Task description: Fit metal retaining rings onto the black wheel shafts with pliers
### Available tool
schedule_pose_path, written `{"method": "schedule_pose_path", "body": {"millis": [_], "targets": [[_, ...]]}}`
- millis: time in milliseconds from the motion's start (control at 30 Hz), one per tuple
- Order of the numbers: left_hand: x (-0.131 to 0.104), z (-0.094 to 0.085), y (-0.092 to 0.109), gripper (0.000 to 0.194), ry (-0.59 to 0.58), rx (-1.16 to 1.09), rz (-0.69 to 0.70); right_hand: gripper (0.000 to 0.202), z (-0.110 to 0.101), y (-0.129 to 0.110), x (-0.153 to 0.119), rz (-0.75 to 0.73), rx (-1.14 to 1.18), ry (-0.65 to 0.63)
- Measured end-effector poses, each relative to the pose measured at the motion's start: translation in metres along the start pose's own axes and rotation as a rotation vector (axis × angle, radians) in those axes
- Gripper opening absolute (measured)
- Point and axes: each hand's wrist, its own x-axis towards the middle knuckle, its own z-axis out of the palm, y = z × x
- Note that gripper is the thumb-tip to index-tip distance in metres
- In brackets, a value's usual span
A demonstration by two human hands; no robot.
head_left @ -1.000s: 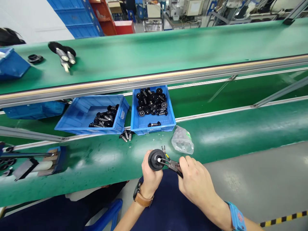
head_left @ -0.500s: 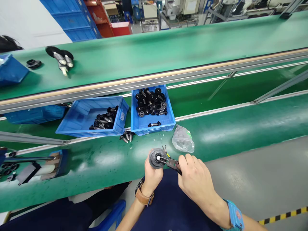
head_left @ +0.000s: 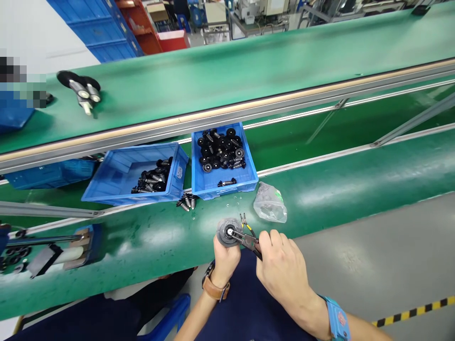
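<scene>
My left hand (head_left: 227,261) is wrapped round a dark, round flanged part (head_left: 223,236), its disc facing up and a pale shaft end at its centre. Closed on the handles of circlip pliers (head_left: 249,242), my right hand (head_left: 286,267) holds their tips at that centre. Whether a ring sits on the tips is too small to tell. Just beyond, a second pair of pliers (head_left: 245,222) with yellow and black handles lies on the green bench. Small pale rings (head_left: 235,204) are scattered past it, next to a clear plastic bag (head_left: 270,204).
Two blue bins (head_left: 224,193) (head_left: 124,196) at the bench's back hold many black shafted parts. Several similar parts (head_left: 187,201) lie in front. A raised green conveyor (head_left: 220,76) runs behind, carrying a few larger parts (head_left: 81,90). A fixture (head_left: 76,253) stands at left, near another person's dark-clothed leg (head_left: 156,291).
Both hands, with the flanged part and the pliers, have shifted slightly left in view. The plier tips stay at the part's centre. The camera view has moved a little.
</scene>
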Motion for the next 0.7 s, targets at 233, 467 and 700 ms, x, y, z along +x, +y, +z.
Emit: {"method": "schedule_pose_path", "body": {"millis": [233,467,700], "targets": [[-0.001,-0.001,-0.001,0.019,-0.016,0.011,0.050,0.016,0.000,0.002,0.001,-0.006,0.009,-0.007],[0.002,0.000,0.004,0.009,-0.044,0.012,0.016,0.012,-0.002,-0.001,0.000,-0.004,0.071,-0.006],[0.005,-0.009,-0.010,0.019,0.052,0.033,-0.070,0.028,0.054,0.075,0.024,0.421,0.412,-0.067]]}}
